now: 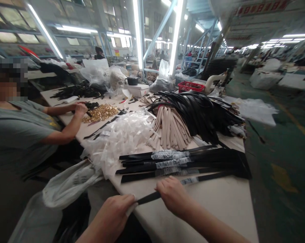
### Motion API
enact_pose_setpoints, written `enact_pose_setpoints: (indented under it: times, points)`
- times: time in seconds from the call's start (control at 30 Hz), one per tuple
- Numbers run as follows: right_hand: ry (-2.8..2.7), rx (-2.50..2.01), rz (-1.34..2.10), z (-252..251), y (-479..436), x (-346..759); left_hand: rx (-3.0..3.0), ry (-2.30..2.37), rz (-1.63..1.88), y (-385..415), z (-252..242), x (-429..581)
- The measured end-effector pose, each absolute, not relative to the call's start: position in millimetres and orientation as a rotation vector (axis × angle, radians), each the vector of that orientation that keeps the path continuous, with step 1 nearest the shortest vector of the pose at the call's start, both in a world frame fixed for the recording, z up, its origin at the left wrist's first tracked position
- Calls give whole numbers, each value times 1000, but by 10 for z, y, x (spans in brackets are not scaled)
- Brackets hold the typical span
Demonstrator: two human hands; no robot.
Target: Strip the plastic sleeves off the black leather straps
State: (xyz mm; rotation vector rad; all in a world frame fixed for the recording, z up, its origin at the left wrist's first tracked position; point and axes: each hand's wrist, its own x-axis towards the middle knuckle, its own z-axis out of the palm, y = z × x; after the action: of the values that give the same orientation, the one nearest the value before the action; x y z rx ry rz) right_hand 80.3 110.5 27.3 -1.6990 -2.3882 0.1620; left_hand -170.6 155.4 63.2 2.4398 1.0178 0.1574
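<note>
A black strap (pixel 149 198) runs between my two hands above the table's near edge. My left hand (pixel 118 211) pinches its near end, with a bit of white material showing at the fingers. Farther along, my right hand (pixel 171 194) is closed around the same strap. Beyond that hand the strap carries a clear plastic wrap (pixel 189 181) and stretches to the right over the table. Just behind lie several black straps (pixel 137 167) side by side, each with a clear plastic sleeve (pixel 170 154) around its middle.
A heap of clear plastic sleeves (pixel 124 130) lies left of a bundle of beige straps (pixel 170 130). Black straps (pixel 193 108) are piled behind. At left a co-worker (pixel 23 128) handles dark pieces beside gold-coloured metal parts (pixel 102 112). A plastic bag (pixel 68 185) hangs at the table's edge.
</note>
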Motion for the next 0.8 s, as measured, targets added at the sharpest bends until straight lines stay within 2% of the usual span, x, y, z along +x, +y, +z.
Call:
enact_pose_setpoints:
  times: [0.17, 0.27, 0.37, 0.43, 0.6, 0.8]
  points:
    - [-2199, -1927, 77, 429, 1299, 1659, 2450, 1168, 257, 2210, 606, -1576]
    - [-2007, -2122, 160, 374, 1421, 2315, 2542, 1514, 337, 2532, 403, -1410]
    - [-1840, -2235, 203, 278, 1725, 2930, 2685, 1725, 553, 2523, 100, -1107]
    - [-1711, -2306, 195, 216, 2054, 3248, 2757, 1607, 705, 2356, -109, -858]
    - [-1454, -2455, 145, 20, 2953, 3627, 2740, 1461, 752, 1976, -482, -472]
    - [-1284, -2560, 138, -201, 3365, 3681, 2591, 1394, 786, 1958, -540, -560]
